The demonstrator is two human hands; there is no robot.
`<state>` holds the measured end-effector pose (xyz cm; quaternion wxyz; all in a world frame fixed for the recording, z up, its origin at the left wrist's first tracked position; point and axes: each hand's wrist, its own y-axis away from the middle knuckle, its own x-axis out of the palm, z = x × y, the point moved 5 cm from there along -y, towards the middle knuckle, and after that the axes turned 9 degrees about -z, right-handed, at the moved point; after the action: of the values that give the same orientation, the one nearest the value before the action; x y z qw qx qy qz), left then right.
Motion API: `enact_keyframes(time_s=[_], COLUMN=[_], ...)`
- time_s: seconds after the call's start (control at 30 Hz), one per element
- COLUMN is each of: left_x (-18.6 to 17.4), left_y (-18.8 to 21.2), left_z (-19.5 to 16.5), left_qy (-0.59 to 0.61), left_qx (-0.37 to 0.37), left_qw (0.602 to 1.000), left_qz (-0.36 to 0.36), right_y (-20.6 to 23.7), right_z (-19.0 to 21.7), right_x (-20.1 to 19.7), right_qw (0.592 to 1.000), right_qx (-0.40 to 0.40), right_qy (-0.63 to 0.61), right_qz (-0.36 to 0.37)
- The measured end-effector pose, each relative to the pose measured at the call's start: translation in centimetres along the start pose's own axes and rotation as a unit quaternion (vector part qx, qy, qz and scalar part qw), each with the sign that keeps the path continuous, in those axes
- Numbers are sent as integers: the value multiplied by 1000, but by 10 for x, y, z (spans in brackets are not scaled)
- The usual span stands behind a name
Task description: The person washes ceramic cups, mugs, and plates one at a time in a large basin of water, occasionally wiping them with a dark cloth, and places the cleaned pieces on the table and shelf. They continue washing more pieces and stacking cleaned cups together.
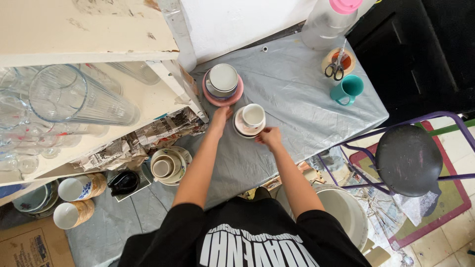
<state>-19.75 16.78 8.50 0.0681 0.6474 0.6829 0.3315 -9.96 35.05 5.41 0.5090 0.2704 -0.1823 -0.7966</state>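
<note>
Both hands are down at the small stack in the middle of the grey-covered worktop (297, 99): the left hand (220, 116) rests against the left rim of the pale saucers (241, 127), fingers loosely curled, and the right hand (269, 136) pinches the near right edge with narrowed fingers. On those saucers sits a white cup (253, 116), and it looks empty. Just beyond, on the far left, a pink plate (213, 97) carries stacked bowls with a white bowl (222, 78) on top. Far right, a teal mug (349, 89) stands empty beside scissors (336, 66) lying on a tape roll. Left, clear glasses (74, 94) lie on a shelf, and below it nested cups (166, 165) sit in a dish.
</note>
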Motion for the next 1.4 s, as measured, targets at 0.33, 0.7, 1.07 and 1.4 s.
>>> enact_keyframes(time_s=[0.33, 0.7, 1.07, 1.4], left_x=[-31, -35, 27, 90], left_y=[65, 73, 236, 296], left_z=[-1, 10, 121, 321], left_qy=[-384, -318, -224, -298], left_qx=[458, 548, 552, 444], left_qw=[801, 773, 781, 741], left_qz=[-36, -37, 189, 407], right_y=[23, 32, 170, 172], right_z=[1, -55, -149, -338], right_x=[65, 16, -89, -267], right_qw=[991, 968, 934, 947], right_qx=[-64, -244, -267, -188], right_qy=[119, 7, -236, -25], right_qz=[-9, -62, -4, -260])
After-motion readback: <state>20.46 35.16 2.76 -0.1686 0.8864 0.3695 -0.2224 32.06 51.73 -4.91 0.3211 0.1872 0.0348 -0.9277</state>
